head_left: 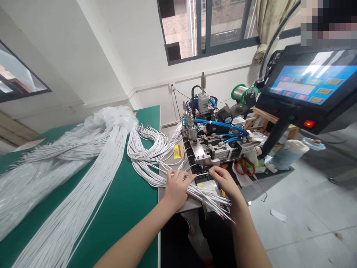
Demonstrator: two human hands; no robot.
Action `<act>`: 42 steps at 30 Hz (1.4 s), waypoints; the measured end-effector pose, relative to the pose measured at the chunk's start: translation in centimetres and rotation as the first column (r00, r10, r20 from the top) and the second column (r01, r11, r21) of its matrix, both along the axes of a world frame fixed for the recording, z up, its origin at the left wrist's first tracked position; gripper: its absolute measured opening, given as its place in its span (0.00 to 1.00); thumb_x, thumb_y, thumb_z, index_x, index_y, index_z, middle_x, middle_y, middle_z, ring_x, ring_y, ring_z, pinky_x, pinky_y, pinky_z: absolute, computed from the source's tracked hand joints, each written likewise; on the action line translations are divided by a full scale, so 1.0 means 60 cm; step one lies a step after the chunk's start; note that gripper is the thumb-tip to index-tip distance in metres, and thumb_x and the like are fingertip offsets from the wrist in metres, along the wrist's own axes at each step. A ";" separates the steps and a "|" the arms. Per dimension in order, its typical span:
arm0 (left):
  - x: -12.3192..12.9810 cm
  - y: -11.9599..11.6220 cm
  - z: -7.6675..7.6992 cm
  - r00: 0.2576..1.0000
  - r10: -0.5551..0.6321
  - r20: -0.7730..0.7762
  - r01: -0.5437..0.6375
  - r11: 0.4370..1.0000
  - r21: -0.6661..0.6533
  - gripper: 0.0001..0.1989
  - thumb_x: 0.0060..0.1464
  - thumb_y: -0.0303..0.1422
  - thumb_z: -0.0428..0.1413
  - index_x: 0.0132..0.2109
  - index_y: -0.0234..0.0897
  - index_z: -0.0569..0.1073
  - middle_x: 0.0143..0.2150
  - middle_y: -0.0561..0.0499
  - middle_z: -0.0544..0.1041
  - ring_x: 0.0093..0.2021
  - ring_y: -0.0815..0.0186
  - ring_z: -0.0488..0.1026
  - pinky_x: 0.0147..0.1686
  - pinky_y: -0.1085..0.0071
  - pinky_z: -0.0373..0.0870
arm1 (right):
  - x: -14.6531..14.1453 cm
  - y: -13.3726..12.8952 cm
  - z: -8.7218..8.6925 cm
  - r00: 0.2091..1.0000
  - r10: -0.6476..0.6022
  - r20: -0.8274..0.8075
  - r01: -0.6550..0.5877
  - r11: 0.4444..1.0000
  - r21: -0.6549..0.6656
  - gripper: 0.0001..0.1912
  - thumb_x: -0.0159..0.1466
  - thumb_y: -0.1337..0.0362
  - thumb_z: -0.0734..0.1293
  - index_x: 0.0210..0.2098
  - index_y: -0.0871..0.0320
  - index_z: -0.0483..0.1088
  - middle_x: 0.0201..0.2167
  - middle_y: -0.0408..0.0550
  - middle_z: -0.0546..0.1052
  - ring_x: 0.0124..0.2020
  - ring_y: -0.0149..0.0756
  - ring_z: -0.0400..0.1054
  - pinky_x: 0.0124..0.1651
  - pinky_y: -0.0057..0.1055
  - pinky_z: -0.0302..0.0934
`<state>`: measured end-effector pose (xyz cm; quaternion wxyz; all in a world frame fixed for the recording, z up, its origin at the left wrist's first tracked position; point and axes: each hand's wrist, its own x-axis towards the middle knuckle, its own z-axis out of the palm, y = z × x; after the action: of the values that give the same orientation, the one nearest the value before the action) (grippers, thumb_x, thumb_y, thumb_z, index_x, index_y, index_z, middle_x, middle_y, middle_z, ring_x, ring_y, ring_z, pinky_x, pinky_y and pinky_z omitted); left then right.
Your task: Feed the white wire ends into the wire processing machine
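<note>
My left hand (176, 188) lies over a bundle of white cables (208, 196), its fingers closed; thumb and forefinger point along a single white cable (202, 174). The bundle's loose ends, some with reddish tips, fan out below my right hand (224, 179). That hand pinches the end of the single cable between thumb and forefinger. Just beyond both hands stands a bench machine (202, 150) with metal blocks, cylinders and blue air tubes. Several white cables run in a row along its left side. How firmly the left fingers grip the bundle is partly hidden.
A green table (145, 219) at left bears long white cable bundles (92, 186) and clear plastic wrapping (111, 117). To the right are a lit touchscreen (309, 85), a green-rimmed wire spool (241, 93), red-handled scissors (245, 167) and a plastic bottle (290, 154). A person is partly visible at top right.
</note>
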<state>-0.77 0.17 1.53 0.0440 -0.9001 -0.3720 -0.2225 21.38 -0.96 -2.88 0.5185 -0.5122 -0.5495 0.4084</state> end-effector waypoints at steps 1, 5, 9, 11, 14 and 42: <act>0.000 0.000 -0.001 1.000 0.001 0.004 -0.001 1.000 0.007 0.29 0.43 0.18 0.50 0.51 0.45 0.72 0.41 0.47 0.74 0.43 0.60 0.68 0.49 0.55 0.52 | -0.001 0.001 0.001 1.000 -0.008 -0.010 0.008 1.000 -0.011 0.18 0.60 0.51 0.63 0.24 0.58 0.63 0.21 0.40 0.62 0.25 0.30 0.57 0.28 0.25 0.53; 0.001 0.000 -0.004 1.000 0.006 0.001 -0.006 1.000 0.021 0.27 0.45 0.18 0.50 0.51 0.46 0.72 0.40 0.48 0.74 0.42 0.60 0.68 0.48 0.55 0.52 | -0.009 0.003 0.004 0.994 -0.053 -0.095 0.046 0.996 -0.076 0.17 0.57 0.53 0.65 0.21 0.59 0.63 0.20 0.40 0.62 0.23 0.29 0.56 0.25 0.25 0.51; 0.003 -0.001 -0.004 1.000 0.019 -0.025 -0.018 1.000 0.009 0.28 0.44 0.18 0.50 0.51 0.46 0.72 0.40 0.48 0.74 0.43 0.59 0.68 0.48 0.55 0.52 | -0.012 0.005 0.001 0.986 -0.054 -0.160 0.034 0.992 -0.123 0.15 0.57 0.55 0.65 0.20 0.59 0.63 0.19 0.39 0.61 0.22 0.28 0.54 0.25 0.24 0.50; 0.003 -0.002 -0.003 0.999 0.019 -0.028 -0.019 1.000 0.009 0.28 0.43 0.17 0.50 0.51 0.46 0.72 0.40 0.48 0.74 0.42 0.59 0.68 0.48 0.55 0.52 | -0.011 0.004 -0.003 0.985 -0.038 -0.170 0.018 0.993 -0.119 0.16 0.57 0.54 0.65 0.21 0.59 0.63 0.19 0.39 0.61 0.22 0.28 0.55 0.25 0.24 0.50; 0.002 -0.003 -0.002 1.000 0.014 -0.026 -0.014 1.000 0.009 0.29 0.42 0.17 0.50 0.51 0.45 0.72 0.41 0.48 0.74 0.43 0.59 0.68 0.48 0.55 0.52 | -0.007 -0.001 -0.008 0.987 -0.019 -0.160 0.004 0.995 -0.097 0.17 0.59 0.52 0.64 0.24 0.59 0.64 0.21 0.40 0.62 0.24 0.29 0.56 0.27 0.24 0.51; -0.008 0.001 -0.004 0.974 -0.182 0.131 0.157 0.971 0.178 0.23 0.54 0.20 0.45 0.54 0.40 0.69 0.43 0.50 0.78 0.40 0.67 0.71 0.50 0.60 0.53 | -0.006 -0.057 0.037 0.993 -0.091 -0.075 0.093 0.995 0.020 0.16 0.60 0.52 0.67 0.28 0.60 0.70 0.24 0.43 0.69 0.26 0.31 0.61 0.29 0.27 0.55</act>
<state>-1.28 0.20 1.29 0.0725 -0.9030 -0.2758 -0.3213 21.05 -4.36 -0.68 0.5627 -0.5154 -0.5105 0.3963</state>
